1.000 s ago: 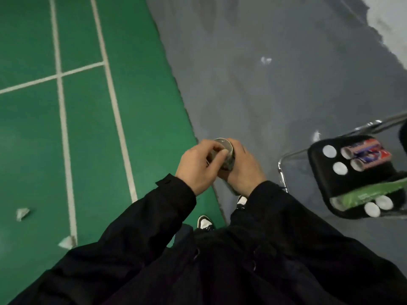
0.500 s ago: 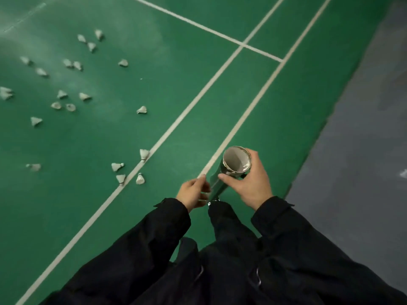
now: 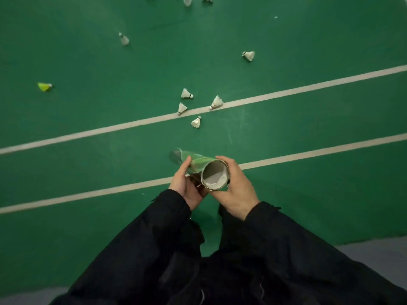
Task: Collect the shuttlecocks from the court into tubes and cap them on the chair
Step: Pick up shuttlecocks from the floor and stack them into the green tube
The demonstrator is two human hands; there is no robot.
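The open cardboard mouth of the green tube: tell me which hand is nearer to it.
Right. The right hand wraps the green tube right at its open cardboard mouth. The left hand grips further along the body, toward the far end.

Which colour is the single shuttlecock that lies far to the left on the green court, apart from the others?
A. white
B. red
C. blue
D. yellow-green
D: the lone shuttlecock at the far left is bright yellow-green, while those near the white line, such as this white shuttlecock, are white.
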